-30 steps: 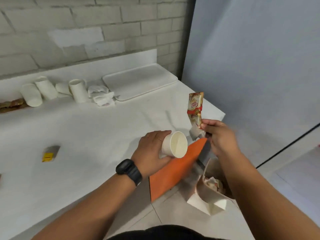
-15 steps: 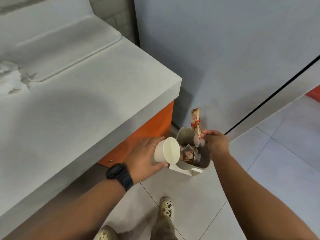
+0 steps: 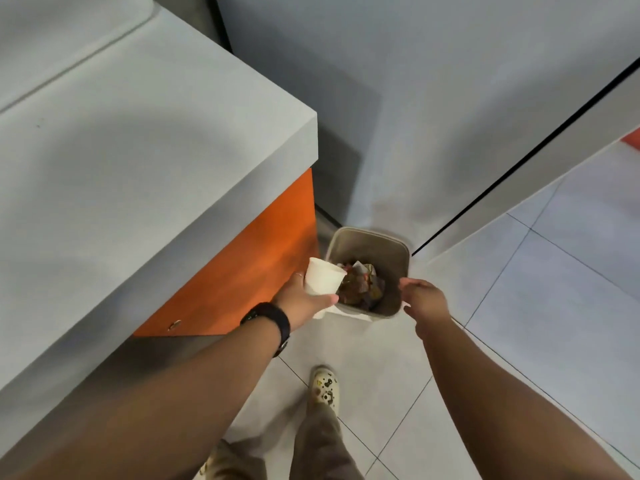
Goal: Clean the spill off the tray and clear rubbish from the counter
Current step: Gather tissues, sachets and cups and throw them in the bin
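My left hand [image 3: 304,301] grips the white paper cup [image 3: 323,280], fingers curled under it and thumb along its lower side, with the open mouth turned up and toward the counter [image 3: 138,140]. It hangs just beside the near-left rim of the beige bin [image 3: 398,251], which stands on the floor tiles [image 3: 540,292] between the counter's orange panel [image 3: 242,278] and the grey wall [image 3: 433,98]. Half a second ago my right hand [image 3: 424,301] pinched a red and white sachet above the bin; now that hand holds nothing, its fingers loose and slightly spread over the bin's near-right rim. The sachet has gone from my grasp, and a heap of crumpled wrappers [image 3: 360,282] lies in the bin (I cannot pick the sachet out among them). The cup has tipped from mouth-sideways to mouth-up. A black watch [image 3: 273,322] sits on my left wrist, and 1 patterned shoe [image 3: 325,389] shows on the tiles below.
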